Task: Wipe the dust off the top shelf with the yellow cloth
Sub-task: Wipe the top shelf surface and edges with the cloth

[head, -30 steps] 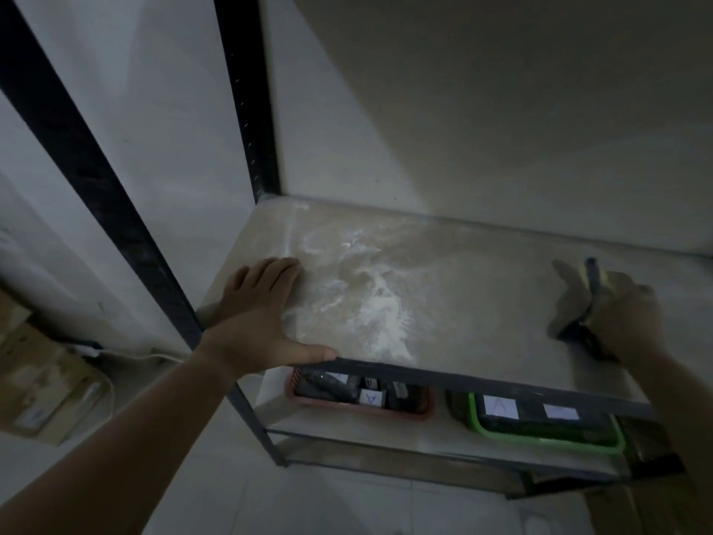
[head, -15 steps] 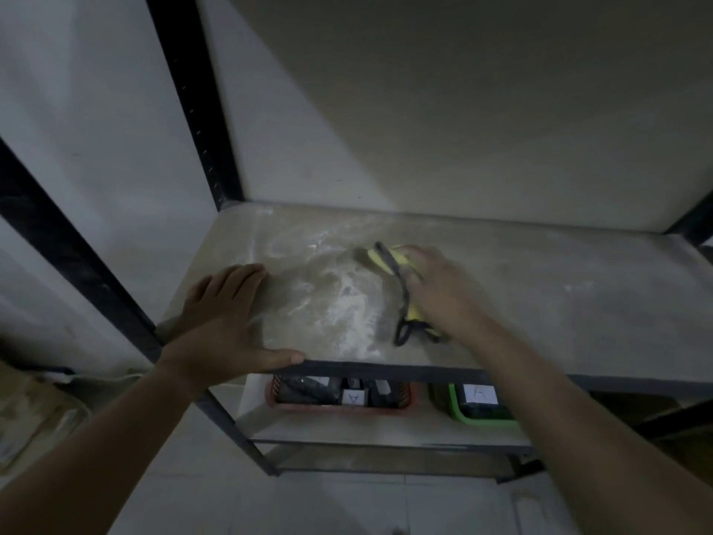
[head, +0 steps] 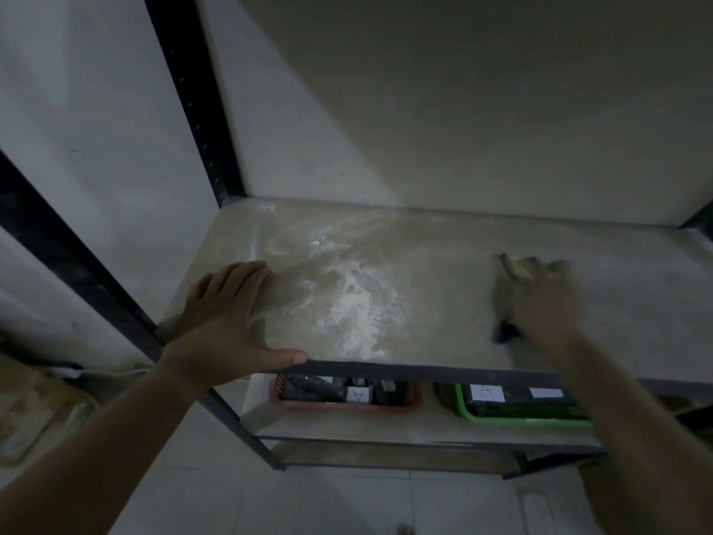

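I see left hand (head: 227, 322) flat, fingers straight, on top shelf (head: 443, 245) front-left; right hand (head: 544, 299), blurred, atop yellow cloth (head: 519, 266), grip unclear; white dust (head: 355, 310) between hands.

My left hand (head: 227, 322) lies flat on the front left corner of the top shelf (head: 443, 264). Between it and my right hand (head: 544, 303) the way lies open. Black posts (head: 198, 98) and wall (head: 463, 110) close the back.

Two hands in shot: L hand (head: 227, 322) and R hand (head: 548, 303). One cloth (head: 519, 266), 1 top shelf (head: 463, 256), 1 dust patch (head: 359, 314). Underneath, 2 trays: 1 red tray (head: 347, 407), 1 green tray (head: 521, 422), the latter w/ 2 white labels (head: 487, 392). Also 3 black posts (head: 77, 264).
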